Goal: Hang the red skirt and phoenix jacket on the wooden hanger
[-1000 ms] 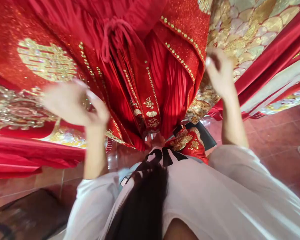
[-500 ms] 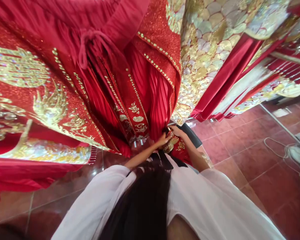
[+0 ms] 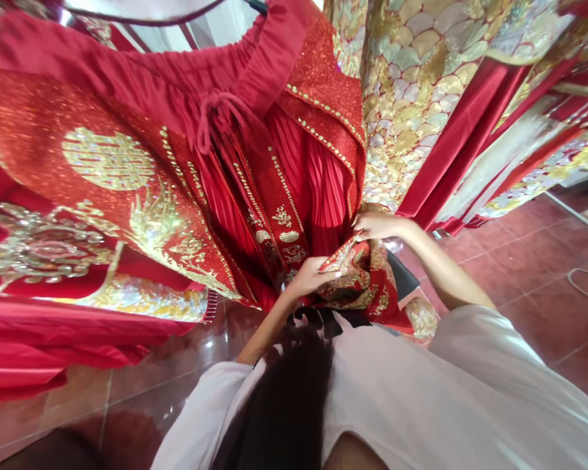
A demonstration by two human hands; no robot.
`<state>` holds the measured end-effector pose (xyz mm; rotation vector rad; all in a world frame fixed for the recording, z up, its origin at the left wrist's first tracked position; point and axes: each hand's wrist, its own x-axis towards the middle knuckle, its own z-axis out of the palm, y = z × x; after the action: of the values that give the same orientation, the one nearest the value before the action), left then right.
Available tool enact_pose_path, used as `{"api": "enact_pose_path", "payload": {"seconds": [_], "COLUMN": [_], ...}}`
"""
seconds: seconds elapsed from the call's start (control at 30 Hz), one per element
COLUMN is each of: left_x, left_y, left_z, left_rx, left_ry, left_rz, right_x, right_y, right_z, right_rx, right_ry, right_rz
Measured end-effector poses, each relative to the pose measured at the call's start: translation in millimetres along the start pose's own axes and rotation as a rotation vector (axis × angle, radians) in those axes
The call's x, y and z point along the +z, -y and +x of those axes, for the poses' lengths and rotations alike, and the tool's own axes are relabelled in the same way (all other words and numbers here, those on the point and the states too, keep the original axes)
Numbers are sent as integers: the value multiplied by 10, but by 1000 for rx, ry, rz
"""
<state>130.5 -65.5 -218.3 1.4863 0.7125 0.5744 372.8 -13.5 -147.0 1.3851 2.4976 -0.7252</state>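
Note:
A red embroidered skirt (image 3: 284, 189) with pleats and gold beaded edging hangs before me, its gathered waistband (image 3: 191, 81) tied in a bow (image 3: 220, 117). Below its right side, both hands grip a red piece of cloth (image 3: 372, 281) with gold embroidery. My left hand (image 3: 313, 275) is closed on the cloth's near left part, fingers pinching the edge. At the upper edge, my right hand (image 3: 379, 226) pinches the beaded border. The cloth droops between and below the hands, against my front; whether it joins the skirt I cannot tell.
A gold and pearly scale-patterned garment (image 3: 402, 98) hangs close on the right, beside red sashes (image 3: 451, 143). More red fabric (image 3: 39, 339) hangs at left. A dark box-like object (image 3: 402, 274) stands behind my right forearm, on the reddish tiled floor (image 3: 529, 274).
Both hands have risen and come further out from my body, lifting the embroidered cloth so more of it shows. My right hand has moved right. The skirt's upper waistband has come into view.

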Motion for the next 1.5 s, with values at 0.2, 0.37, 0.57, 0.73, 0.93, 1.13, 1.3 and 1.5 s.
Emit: {"api": "enact_pose_path", "payload": {"seconds": [0.2,0.37,0.57,0.73,0.93,1.13,1.3,1.5], "left_x": [-609,-812,-646,-681,-1226,-1478,-1701,-2235], "left_y": [-837,-957,-676,-551,-1098,-1586,-1565,-1643], "left_z": [-832,-1134,-956,-1201,-1856,-2016,-2097,-1489], "left_rx": [472,568,377,155,369,553,516,618], "left_ry": [-396,-681,-603,-482,-1137,-1370,-1414,-1333], "left_rz": [187,222,203,2,61,377,586,538], "right_x": [-898,-997,-1207,-1236,-1504,-1952,-1887,-1704], "right_y": [696,1098,1770,2161,2582,3068,2867,2554], "right_z": [-331,77,146,335,916,1557,1365,992], "right_rx": [-534,-616,-757,-704,-543,-601,-606,-772], "right_ry": [-199,-143,-412,-617,-979,-1129,-931,-839], "right_rz": [115,272,453,120,-190,-225,-142,35]}}
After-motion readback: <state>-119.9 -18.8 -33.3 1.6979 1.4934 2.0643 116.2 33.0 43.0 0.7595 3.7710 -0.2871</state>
